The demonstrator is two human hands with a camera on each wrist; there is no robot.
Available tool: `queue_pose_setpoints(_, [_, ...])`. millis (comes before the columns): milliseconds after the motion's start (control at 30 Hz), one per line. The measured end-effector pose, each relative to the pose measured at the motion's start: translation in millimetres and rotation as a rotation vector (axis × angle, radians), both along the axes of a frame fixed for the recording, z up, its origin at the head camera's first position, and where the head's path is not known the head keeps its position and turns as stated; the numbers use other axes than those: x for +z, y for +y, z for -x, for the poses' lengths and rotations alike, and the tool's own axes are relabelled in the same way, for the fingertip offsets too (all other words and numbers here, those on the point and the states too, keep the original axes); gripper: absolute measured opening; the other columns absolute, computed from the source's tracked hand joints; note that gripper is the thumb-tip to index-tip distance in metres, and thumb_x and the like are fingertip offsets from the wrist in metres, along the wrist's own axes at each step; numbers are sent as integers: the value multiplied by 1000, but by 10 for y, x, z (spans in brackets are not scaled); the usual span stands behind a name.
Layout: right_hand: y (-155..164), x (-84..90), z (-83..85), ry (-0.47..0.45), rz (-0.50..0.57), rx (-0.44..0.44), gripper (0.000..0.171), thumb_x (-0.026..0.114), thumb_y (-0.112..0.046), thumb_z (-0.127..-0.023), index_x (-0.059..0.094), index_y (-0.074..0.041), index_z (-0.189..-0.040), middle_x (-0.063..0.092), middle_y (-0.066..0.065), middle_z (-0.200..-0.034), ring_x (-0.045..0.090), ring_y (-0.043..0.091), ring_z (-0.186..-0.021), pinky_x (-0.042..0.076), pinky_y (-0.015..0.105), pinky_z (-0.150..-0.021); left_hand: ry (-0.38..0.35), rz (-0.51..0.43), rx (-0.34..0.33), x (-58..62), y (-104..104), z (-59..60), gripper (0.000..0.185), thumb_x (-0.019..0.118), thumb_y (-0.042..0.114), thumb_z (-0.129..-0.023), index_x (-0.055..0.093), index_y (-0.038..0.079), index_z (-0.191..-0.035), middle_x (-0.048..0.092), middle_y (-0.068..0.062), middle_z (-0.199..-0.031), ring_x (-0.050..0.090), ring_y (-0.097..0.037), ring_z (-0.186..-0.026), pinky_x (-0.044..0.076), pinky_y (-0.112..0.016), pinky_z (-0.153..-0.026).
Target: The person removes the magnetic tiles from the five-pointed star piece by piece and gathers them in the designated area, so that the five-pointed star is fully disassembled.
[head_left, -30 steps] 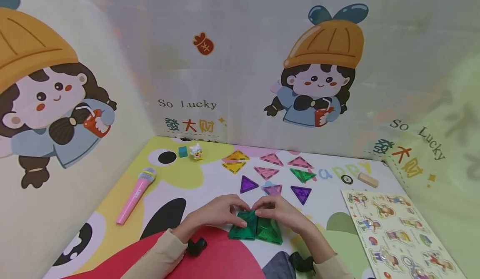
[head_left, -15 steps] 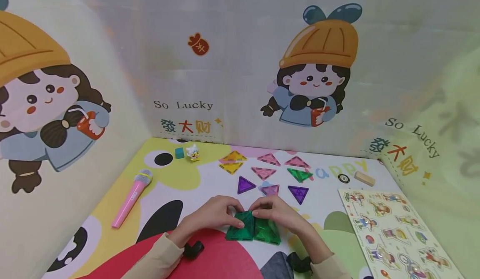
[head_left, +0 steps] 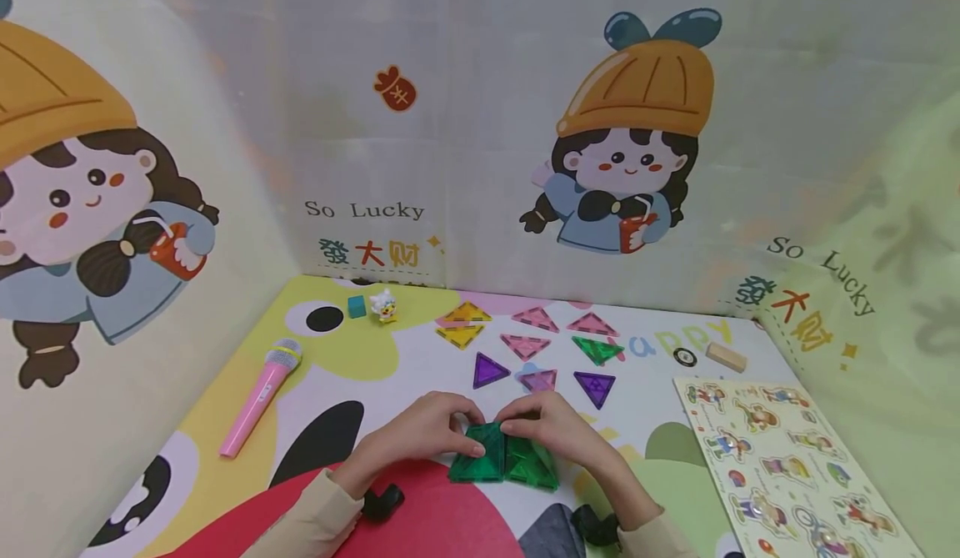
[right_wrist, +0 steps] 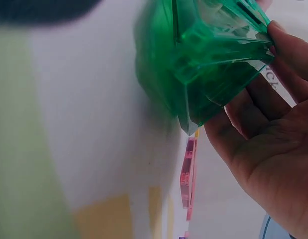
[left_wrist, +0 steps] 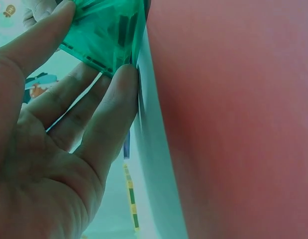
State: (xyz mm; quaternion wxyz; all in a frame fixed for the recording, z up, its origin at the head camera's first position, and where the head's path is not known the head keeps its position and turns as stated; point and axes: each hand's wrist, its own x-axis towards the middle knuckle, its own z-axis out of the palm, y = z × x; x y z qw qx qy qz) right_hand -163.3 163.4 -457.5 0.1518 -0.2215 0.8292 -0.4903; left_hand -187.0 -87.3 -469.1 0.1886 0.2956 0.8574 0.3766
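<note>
In the head view, two translucent green magnetic-tile shapes stand side by side on the mat, sloping up like pyramids. My left hand pinches the left, teal-green pyramid, the thumb lying on its near slope. In the left wrist view, that pyramid shows between the thumb and the other fingers. My right hand holds the right, brighter green pyramid near its top. The right wrist view has the thumb at the tip of the green shape and fingers behind it. The shapes meet along their inner edges.
Beyond the hands lie loose triangle tiles: purple, pink, yellow and green. A pink toy microphone is at left. On the right are a sticker-like picture board and a wooden block.
The whole head view has shifted slightly left. Both hands keep their hold on the green shapes, which look much the same.
</note>
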Motion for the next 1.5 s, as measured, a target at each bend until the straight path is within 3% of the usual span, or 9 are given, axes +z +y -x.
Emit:
queue_pose_setpoints(333, [-10, -13, -4, 14, -13, -4, 11, 68, -26, -94, 76, -24, -101, 75, -4, -99, 66, 6, -90, 52, 21, -82, -29, -39, -13, -29, -16, 21, 32, 80, 43, -81, 72, 27, -108, 69, 11, -100, 65, -6, -72, 51, -23, -66])
queue_pose_setpoints(567, [-44, -21, 0, 8, 17, 16, 10, 70, -24, -92, 74, -17, -98, 72, 1, -95, 64, 9, -87, 52, 22, -81, -47, -53, -7, -22, -33, 13, 30, 81, 41, -81, 72, 27, -107, 69, 10, -100, 65, -7, -73, 52, -23, -67])
queue_pose_setpoints(1000, [-93, -20, -22, -29, 26, -39, 9, 71, -23, -91, 74, -15, -94, 69, 1, -91, 62, 12, -83, 51, 23, -77, -100, -85, 18, -49, -100, 65, 30, 79, 41, -83, 72, 28, -108, 69, 8, -104, 65, -11, -80, 54, -26, -69])
queue_pose_setpoints(1200, [-93, -34, -26, -44, 26, -43, 8, 71, -22, -91, 74, -15, -94, 68, 1, -92, 62, 11, -82, 51, 23, -76, -46, -59, 125, -24, -240, 170, 33, 79, 42, -83, 72, 26, -111, 69, 5, -108, 64, -12, -87, 53, -29, -75])
queue_pose_setpoints(1500, [-96, -30, -33, -53, 39, -38, 8, 72, -22, -91, 74, -14, -94, 68, 1, -93, 61, 10, -82, 51, 22, -76, 95, 133, 433, 77, -454, 388, 35, 81, 38, -81, 74, 21, -110, 70, 5, -101, 59, -13, -90, 51, -34, -78])
